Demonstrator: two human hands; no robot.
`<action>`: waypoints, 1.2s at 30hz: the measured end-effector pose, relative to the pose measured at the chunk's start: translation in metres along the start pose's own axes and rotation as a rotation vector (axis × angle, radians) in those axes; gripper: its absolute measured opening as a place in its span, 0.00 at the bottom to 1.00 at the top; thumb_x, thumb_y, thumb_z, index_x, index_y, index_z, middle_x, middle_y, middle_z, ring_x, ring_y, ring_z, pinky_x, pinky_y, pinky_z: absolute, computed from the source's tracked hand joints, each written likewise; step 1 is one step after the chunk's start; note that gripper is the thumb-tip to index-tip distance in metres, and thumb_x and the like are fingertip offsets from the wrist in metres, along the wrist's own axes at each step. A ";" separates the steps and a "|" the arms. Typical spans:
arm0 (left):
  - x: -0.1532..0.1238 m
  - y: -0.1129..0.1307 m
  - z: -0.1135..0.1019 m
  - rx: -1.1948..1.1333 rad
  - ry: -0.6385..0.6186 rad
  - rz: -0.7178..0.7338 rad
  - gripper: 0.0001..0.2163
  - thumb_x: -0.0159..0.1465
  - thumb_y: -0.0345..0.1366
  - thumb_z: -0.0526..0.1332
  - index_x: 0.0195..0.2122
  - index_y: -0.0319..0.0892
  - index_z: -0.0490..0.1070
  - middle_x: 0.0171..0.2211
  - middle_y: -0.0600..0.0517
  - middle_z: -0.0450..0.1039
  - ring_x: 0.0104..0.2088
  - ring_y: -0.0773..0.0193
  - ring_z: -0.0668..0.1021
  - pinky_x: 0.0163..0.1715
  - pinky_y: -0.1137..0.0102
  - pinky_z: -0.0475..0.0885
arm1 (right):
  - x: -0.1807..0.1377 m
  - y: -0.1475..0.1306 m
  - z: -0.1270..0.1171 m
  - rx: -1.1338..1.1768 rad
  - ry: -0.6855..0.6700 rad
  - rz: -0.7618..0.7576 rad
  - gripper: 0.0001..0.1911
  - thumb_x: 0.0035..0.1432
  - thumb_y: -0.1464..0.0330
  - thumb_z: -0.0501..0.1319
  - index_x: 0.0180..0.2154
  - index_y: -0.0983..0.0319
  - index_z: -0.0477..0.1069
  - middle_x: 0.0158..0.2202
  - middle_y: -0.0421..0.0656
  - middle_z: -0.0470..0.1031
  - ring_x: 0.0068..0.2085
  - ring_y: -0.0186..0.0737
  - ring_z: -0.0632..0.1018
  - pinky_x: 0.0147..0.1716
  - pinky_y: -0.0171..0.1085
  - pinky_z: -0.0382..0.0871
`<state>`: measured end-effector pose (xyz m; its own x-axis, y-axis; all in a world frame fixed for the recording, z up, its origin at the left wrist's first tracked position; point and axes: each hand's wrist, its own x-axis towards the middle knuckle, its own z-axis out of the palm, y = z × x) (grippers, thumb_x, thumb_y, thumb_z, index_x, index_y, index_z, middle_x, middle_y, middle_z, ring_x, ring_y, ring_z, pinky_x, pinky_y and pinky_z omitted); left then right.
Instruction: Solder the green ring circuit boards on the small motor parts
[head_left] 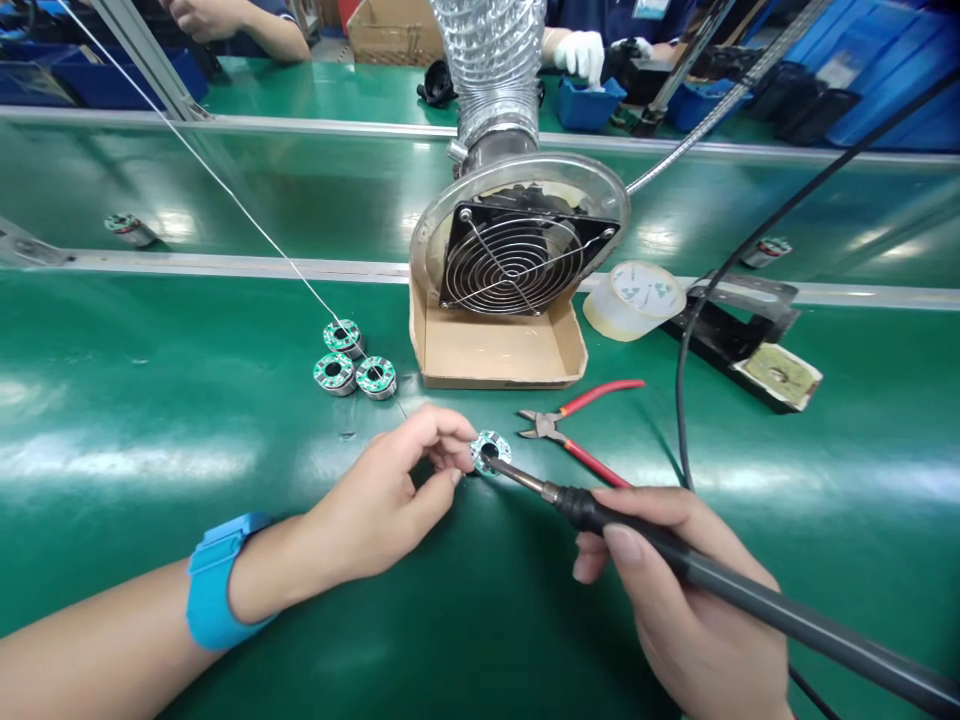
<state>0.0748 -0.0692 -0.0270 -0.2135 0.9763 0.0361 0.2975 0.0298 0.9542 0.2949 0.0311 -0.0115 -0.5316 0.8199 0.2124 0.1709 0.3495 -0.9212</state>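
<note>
My right hand grips a soldering iron by its dark handle. The iron's metal tip rests at a small ring-shaped green circuit board on the green bench. Close against that board's left side, my left hand has its fingers pinched together. A thin solder wire runs down from the upper left into this hand; its end is hidden by the fingers. Beyond the left hand sit three similar round parts with ring boards. Red-handled cutters lie with jaws apart, right of the board.
A fume-extractor fan with a silver duct stands over a cardboard tray. To its right are a tape roll and an iron stand with a sponge. A black cable crosses the right side. Two co-workers sit opposite.
</note>
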 end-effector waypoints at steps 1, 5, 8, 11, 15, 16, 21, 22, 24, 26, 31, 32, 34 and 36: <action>0.001 0.000 0.000 0.000 -0.001 -0.002 0.15 0.65 0.21 0.54 0.50 0.44 0.66 0.40 0.53 0.76 0.41 0.67 0.78 0.43 0.69 0.73 | 0.000 0.000 0.000 0.000 0.003 0.000 0.02 0.65 0.67 0.64 0.40 0.56 0.75 0.23 0.37 0.79 0.20 0.36 0.80 0.18 0.30 0.76; 0.004 0.002 0.002 0.009 -0.008 0.005 0.15 0.65 0.21 0.55 0.49 0.45 0.65 0.40 0.53 0.75 0.41 0.67 0.77 0.44 0.70 0.73 | -0.003 -0.002 0.002 -0.023 0.008 0.001 0.03 0.64 0.66 0.65 0.40 0.57 0.76 0.23 0.38 0.80 0.20 0.36 0.80 0.18 0.30 0.76; 0.005 0.002 0.002 0.035 0.013 0.014 0.11 0.67 0.24 0.55 0.48 0.44 0.66 0.40 0.53 0.72 0.40 0.67 0.76 0.43 0.70 0.73 | -0.006 -0.005 0.003 -0.096 0.045 0.018 0.05 0.64 0.63 0.65 0.38 0.57 0.77 0.23 0.38 0.79 0.20 0.37 0.80 0.18 0.31 0.75; 0.007 0.001 0.000 0.143 0.002 0.000 0.16 0.66 0.26 0.58 0.53 0.44 0.65 0.39 0.53 0.68 0.34 0.67 0.73 0.36 0.70 0.73 | -0.004 -0.006 0.002 -0.143 0.034 -0.025 0.04 0.64 0.63 0.65 0.38 0.56 0.76 0.23 0.37 0.79 0.20 0.36 0.80 0.19 0.30 0.75; 0.014 0.002 -0.001 0.325 -0.131 -0.008 0.19 0.67 0.28 0.57 0.60 0.44 0.65 0.46 0.49 0.71 0.30 0.67 0.71 0.34 0.68 0.71 | 0.007 -0.006 -0.005 -0.181 -0.068 -0.142 0.04 0.63 0.67 0.65 0.40 0.53 0.76 0.25 0.33 0.80 0.21 0.33 0.81 0.20 0.26 0.76; 0.016 0.003 -0.001 0.351 -0.146 -0.003 0.18 0.68 0.28 0.56 0.58 0.44 0.66 0.48 0.49 0.72 0.30 0.66 0.71 0.35 0.67 0.71 | 0.009 -0.007 -0.005 -0.187 -0.083 -0.149 0.04 0.63 0.67 0.65 0.40 0.53 0.76 0.25 0.33 0.80 0.21 0.33 0.81 0.20 0.26 0.76; 0.020 0.006 0.002 0.395 -0.127 -0.023 0.14 0.67 0.27 0.59 0.53 0.43 0.71 0.41 0.51 0.74 0.27 0.66 0.69 0.36 0.68 0.71 | 0.012 -0.012 -0.006 -0.180 -0.029 -0.065 0.03 0.65 0.64 0.63 0.38 0.54 0.76 0.21 0.33 0.77 0.21 0.35 0.81 0.16 0.27 0.73; 0.020 0.006 0.002 0.395 -0.122 -0.022 0.14 0.67 0.27 0.59 0.53 0.43 0.71 0.40 0.52 0.73 0.27 0.66 0.68 0.36 0.68 0.71 | 0.012 -0.012 -0.006 -0.180 -0.030 -0.073 0.03 0.65 0.64 0.63 0.38 0.54 0.76 0.21 0.33 0.77 0.21 0.35 0.81 0.17 0.27 0.73; 0.020 0.007 0.002 0.392 -0.113 -0.012 0.14 0.66 0.27 0.60 0.52 0.42 0.72 0.37 0.53 0.72 0.26 0.66 0.67 0.36 0.68 0.71 | 0.013 -0.011 -0.009 -0.183 -0.073 -0.115 0.02 0.65 0.66 0.64 0.39 0.53 0.76 0.22 0.32 0.78 0.21 0.34 0.81 0.19 0.26 0.74; 0.019 0.006 0.002 0.389 -0.107 -0.005 0.13 0.65 0.27 0.61 0.51 0.42 0.72 0.34 0.54 0.71 0.25 0.66 0.66 0.36 0.68 0.71 | 0.013 -0.009 -0.012 -0.188 -0.117 -0.153 0.03 0.65 0.67 0.64 0.40 0.53 0.75 0.23 0.32 0.79 0.21 0.32 0.82 0.20 0.24 0.75; 0.019 0.005 0.001 0.393 -0.096 -0.001 0.13 0.65 0.27 0.61 0.51 0.43 0.72 0.34 0.54 0.71 0.27 0.65 0.68 0.36 0.68 0.72 | 0.011 -0.012 -0.010 -0.213 -0.054 -0.082 0.04 0.66 0.61 0.63 0.39 0.52 0.75 0.22 0.32 0.78 0.22 0.32 0.81 0.20 0.24 0.73; 0.019 0.005 0.001 0.392 -0.096 0.001 0.13 0.65 0.27 0.61 0.51 0.43 0.72 0.34 0.54 0.72 0.27 0.65 0.69 0.36 0.68 0.72 | 0.010 -0.014 -0.008 -0.218 -0.028 -0.051 0.06 0.66 0.59 0.63 0.39 0.52 0.76 0.21 0.32 0.78 0.22 0.32 0.81 0.20 0.25 0.73; 0.019 0.005 0.001 0.390 -0.100 0.003 0.13 0.65 0.27 0.61 0.51 0.43 0.72 0.36 0.53 0.73 0.27 0.65 0.69 0.37 0.67 0.72 | 0.009 -0.017 -0.006 -0.223 0.003 -0.008 0.08 0.66 0.57 0.63 0.38 0.52 0.76 0.21 0.32 0.77 0.21 0.31 0.80 0.20 0.25 0.72; 0.019 0.005 0.001 0.388 -0.101 0.002 0.13 0.66 0.27 0.61 0.51 0.42 0.72 0.37 0.53 0.73 0.27 0.66 0.69 0.37 0.67 0.72 | 0.009 -0.019 -0.005 -0.218 0.013 0.009 0.08 0.65 0.57 0.63 0.37 0.52 0.76 0.21 0.33 0.78 0.21 0.31 0.80 0.21 0.25 0.72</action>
<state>0.0732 -0.0506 -0.0213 -0.1255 0.9920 -0.0106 0.6314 0.0881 0.7704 0.2908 0.0340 0.0093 -0.5190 0.8286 0.2098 0.3519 0.4309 -0.8310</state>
